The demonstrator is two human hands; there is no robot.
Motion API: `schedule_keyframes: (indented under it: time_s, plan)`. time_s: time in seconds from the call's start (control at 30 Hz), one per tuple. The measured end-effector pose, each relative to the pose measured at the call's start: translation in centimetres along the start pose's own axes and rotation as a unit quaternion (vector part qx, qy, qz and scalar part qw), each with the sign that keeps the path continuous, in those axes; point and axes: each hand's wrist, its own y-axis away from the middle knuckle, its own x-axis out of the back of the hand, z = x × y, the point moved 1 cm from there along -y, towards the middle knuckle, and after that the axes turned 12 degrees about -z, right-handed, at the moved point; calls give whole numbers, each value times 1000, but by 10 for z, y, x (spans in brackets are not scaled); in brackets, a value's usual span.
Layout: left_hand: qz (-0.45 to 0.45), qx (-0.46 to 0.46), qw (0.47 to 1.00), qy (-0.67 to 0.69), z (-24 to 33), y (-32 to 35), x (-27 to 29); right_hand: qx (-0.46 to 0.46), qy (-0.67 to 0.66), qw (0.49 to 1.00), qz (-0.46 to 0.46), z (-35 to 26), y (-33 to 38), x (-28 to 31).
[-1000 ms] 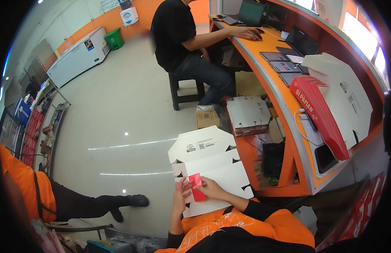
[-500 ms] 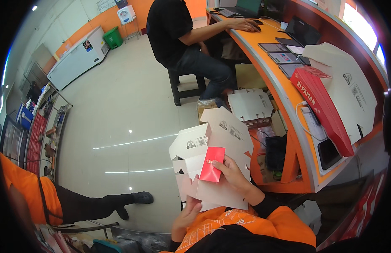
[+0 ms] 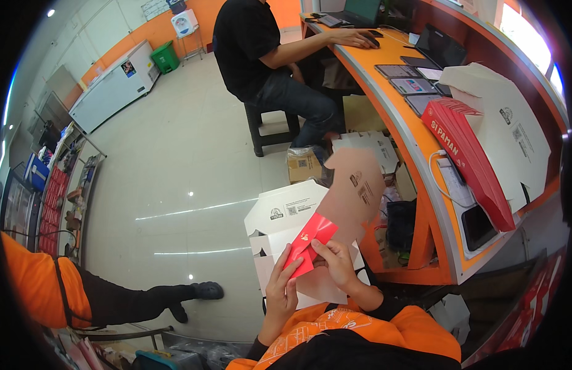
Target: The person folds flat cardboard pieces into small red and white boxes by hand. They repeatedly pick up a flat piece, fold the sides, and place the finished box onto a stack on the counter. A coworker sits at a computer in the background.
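**Red sleeve held against a half-folded carton**

Since the earlier frames, the flat white cardboard box blank (image 3: 286, 225) has tipped further, one brownish flap (image 3: 359, 185) now swinging up blurred toward one o'clock, and the glossy red folded card sleeve (image 3: 309, 243) lies slanted across its middle. The person's left hand (image 3: 283, 293) comes up from six o'clock with fingers pressed along the lower end of the red sleeve and the box edge behind it. The right hand (image 3: 336, 264) pinches the sleeve's right side between thumb and fingertips, against the cardboard. Both hands sit just above the person's orange shirt (image 3: 360, 333) at the lower edge.

At three o'clock an orange curved counter (image 3: 397, 105) carries a stack of red sleeves (image 3: 468, 157) and large white box blanks (image 3: 508, 117). At twelve o'clock a seated person in a black shirt (image 3: 249, 43) works at the counter. At nine o'clock, another person's orange sleeve and dark trouser leg (image 3: 132, 299) stretch over the pale tiled floor (image 3: 175, 160).
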Motion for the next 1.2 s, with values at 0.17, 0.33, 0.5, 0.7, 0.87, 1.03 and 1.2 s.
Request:
schedule_keyframes:
  time_s: [0.17, 0.33, 0.5, 0.7, 0.87, 1.03, 1.2]
  plan:
    - [4, -4, 999, -43, 1, -3, 0, 42, 1, 999, -15, 4, 5, -8]
    - [5, -46, 988, -149, 3, -3, -2, 65, 17, 997, -30, 2, 16, -17]
    - [70, -8, 997, -25, 10, -8, 5, 126, 111, 978, -124, -18, 20, -22]
    - [-19, -3, 995, -96, 1, -6, 29, 271, -87, 951, -122, -22, 18, 13]
    - [27, -52, 986, -153, 9, -10, 37, 114, 12, 992, -60, -66, 25, -1]
    - [80, -71, 981, -160, 16, -9, 38, 205, 231, 951, -3, -42, 23, -6]
    - [108, -82, 977, -166, 22, -7, 32, 238, 71, 968, -38, -20, 13, -14]
